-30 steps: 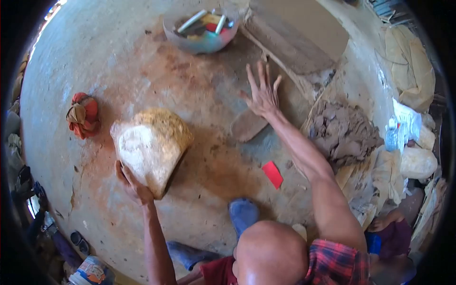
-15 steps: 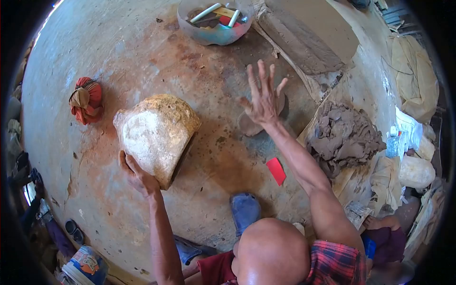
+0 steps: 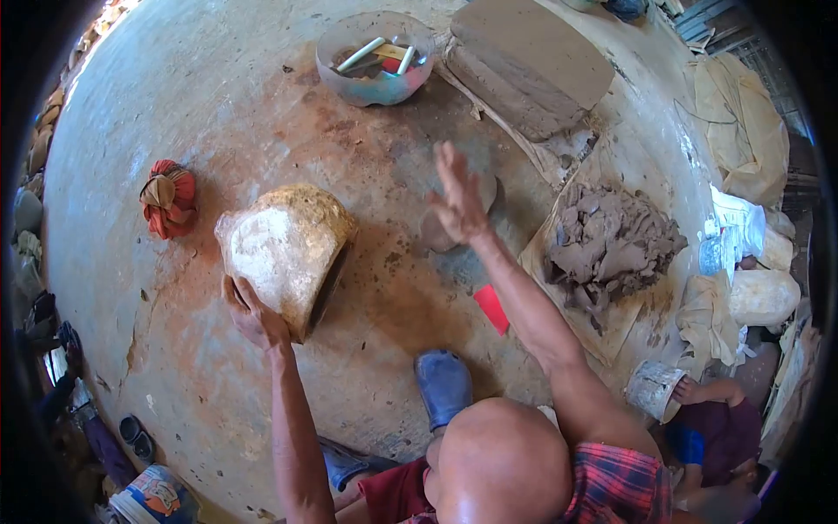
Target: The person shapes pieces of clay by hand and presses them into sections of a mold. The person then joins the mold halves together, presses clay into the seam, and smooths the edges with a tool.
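My left hand (image 3: 255, 316) is curled against the near left side of a hollow, rounded pot (image 3: 272, 249) with a whitish and brown crusty surface. The pot lies tipped on the floor, its dark mouth turned to the lower right. My right hand (image 3: 461, 203) is raised over a flat round piece of grey-brown clay (image 3: 441, 232), fingers apart, slightly blurred and holding nothing. Part of that clay is hidden behind the hand. A small red piece (image 3: 491, 309) lies beneath my right forearm.
A red cloth bundle (image 3: 168, 199) sits at left. Farther off are a clear bowl of tools (image 3: 375, 89) and a large clay block (image 3: 532, 52). Lumpy clay (image 3: 611, 244) is heaped on cloth at right. Another person's hand (image 3: 690, 390) touches a whitish can (image 3: 655, 389); a bucket (image 3: 153, 498) stands lower left.
My right hand has turned from spread flat to more edge-on over the clay piece. My left hand stays on the pot. The camera view has shifted slightly.
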{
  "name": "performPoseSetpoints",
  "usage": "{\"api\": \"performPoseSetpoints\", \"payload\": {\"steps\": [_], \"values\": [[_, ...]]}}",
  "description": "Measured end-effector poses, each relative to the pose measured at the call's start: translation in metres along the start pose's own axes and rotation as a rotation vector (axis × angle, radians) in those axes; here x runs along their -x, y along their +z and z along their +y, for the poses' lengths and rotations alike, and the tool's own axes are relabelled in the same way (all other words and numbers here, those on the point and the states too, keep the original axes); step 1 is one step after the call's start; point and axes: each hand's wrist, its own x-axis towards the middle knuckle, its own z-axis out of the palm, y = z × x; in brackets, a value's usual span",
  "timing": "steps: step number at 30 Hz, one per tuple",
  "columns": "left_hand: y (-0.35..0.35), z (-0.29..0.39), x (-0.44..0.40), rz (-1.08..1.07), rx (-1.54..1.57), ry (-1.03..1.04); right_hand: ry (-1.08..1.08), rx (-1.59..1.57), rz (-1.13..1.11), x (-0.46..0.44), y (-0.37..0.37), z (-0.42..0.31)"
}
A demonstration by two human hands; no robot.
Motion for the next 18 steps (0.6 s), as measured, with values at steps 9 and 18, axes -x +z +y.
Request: {"api": "performPoseSetpoints", "payload": {"steps": [9,18], "values": [[0.005,-0.01,-0.012,0.064,0.292,-0.109,0.343,0.571,0.095,-0.002,-0.027,0.044],[0.005,0.021,0.007,0.14,0.192,0.115,0.328,0.25,-0.118,-0.01,-0.091,0.03]]}}
